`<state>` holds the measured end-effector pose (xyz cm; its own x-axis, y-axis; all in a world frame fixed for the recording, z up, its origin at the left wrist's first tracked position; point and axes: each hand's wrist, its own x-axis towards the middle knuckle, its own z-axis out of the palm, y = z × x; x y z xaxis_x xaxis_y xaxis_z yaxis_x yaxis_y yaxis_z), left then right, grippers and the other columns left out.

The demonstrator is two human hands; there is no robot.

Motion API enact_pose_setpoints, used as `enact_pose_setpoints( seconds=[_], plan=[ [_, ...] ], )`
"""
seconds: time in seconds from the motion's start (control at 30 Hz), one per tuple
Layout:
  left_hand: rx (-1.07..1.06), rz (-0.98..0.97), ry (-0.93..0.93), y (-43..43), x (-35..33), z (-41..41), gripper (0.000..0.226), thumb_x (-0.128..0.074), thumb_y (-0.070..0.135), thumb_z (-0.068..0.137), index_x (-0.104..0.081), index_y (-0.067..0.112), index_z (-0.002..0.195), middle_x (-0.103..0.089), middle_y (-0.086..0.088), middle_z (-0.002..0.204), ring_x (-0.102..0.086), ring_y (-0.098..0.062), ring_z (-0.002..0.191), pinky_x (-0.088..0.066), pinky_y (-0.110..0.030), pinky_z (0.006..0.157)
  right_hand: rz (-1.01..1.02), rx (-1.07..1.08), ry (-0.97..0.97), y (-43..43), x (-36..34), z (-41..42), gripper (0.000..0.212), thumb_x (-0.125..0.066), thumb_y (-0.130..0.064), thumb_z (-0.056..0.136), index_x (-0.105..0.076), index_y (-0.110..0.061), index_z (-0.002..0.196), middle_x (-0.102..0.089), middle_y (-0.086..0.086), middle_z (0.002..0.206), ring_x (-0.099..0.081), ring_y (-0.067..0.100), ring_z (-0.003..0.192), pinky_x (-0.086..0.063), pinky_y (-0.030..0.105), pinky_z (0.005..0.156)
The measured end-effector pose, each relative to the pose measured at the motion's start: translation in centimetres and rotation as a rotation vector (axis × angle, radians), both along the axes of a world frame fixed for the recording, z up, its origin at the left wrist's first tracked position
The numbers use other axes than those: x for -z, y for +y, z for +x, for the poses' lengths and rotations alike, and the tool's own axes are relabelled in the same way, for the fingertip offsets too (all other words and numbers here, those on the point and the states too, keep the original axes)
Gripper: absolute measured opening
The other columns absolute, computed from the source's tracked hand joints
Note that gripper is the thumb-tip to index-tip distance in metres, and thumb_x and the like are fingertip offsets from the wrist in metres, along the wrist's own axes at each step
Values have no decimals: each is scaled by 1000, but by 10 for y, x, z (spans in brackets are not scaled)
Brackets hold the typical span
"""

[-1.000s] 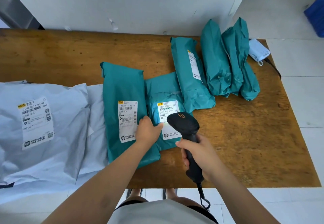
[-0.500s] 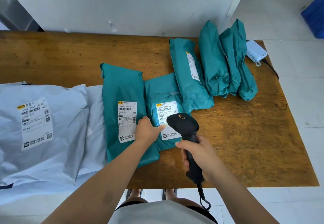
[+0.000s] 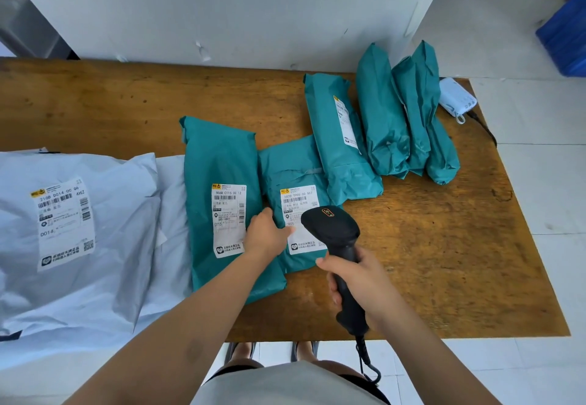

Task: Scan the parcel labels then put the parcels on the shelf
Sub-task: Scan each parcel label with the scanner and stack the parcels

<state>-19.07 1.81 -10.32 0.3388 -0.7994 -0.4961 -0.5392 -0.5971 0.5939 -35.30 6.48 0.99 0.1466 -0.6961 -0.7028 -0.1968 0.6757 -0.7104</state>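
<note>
Head view: worn wooden table (image 3: 444, 246), white wall (image 3: 253, 8), tiled floor (image 3: 539, 182) — right hand (image 3: 358, 277) grips scanner (image 3: 329, 227); left hand (image 3: 266, 235), seemingly flat, presses teal parcel (image 3: 295, 163).

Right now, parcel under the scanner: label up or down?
Up: white label on the teal parcel shows, partly behind the barcode scanner.

Plastic bags and paper on old wood.

The table (image 3: 444, 246) was brown wood, dull and rough, with dark marks and worn spots. The green bags (image 3: 218, 157) were thin plastic, crinkly and a little shiny. The grey bags (image 3: 120, 214) were plastic too, smoother, with soft folds and a pale shine. The labels (image 3: 228, 220) were white paper, flat and not shiny. The scanner (image 3: 329, 227) was smooth black plastic with a dull shine on top. The wall (image 3: 253, 8) was white paint with small chips. The floor (image 3: 539, 182) was smooth pale tile.
</note>
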Motion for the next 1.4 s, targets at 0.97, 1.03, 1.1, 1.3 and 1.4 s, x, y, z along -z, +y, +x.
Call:
enact_pose_setpoints(
  seconds=[0.97,1.03,1.1,1.3,1.4],
  plan=[
    [-344,-286,151,53,-81,62,7,-53,7,87,-47,11,88,-57,-3,79,-53,-24,76,-42,-31,60,-128,242,-49,1,-13,-24,16,-65,-8,86,-53,-3,77,-48,8,50,-41,21,38,-39,27,44],
    [-223,-200,-167,70,-63,68,15,-53,13,88,-43,7,98,-57,-10,91,-54,-30,83,-41,-35,64,-122,206,-42,2,-10,-19,15,-65,-7,86,-53,-2,78,-48,9,49,-41,22,39,-39,26,43],
    [-140,-241,-345,79,-58,59,15,-54,12,87,-44,5,97,-55,-18,100,-54,-37,90,-44,-42,73,-123,174,-31,3,-8,-15,14,-65,-7,86,-54,-1,80,-49,10,50,-42,22,40,-39,26,43],
    [-295,-217,-330,84,-55,43,14,-52,4,85,-42,3,95,-49,-22,112,-48,-39,102,-42,-47,83,-111,145,-17,2,-3,-13,11,-66,-9,85,-58,-2,86,-52,10,51,-44,21,39,-40,27,45],
    [-236,-126,-281,81,-38,48,18,-45,-5,85,-37,4,98,-49,-25,110,-55,-43,93,-43,-41,71,-102,137,-16,2,-1,-14,12,-66,-9,85,-58,-1,89,-51,10,51,-43,21,39,-40,27,45]
  ],
)
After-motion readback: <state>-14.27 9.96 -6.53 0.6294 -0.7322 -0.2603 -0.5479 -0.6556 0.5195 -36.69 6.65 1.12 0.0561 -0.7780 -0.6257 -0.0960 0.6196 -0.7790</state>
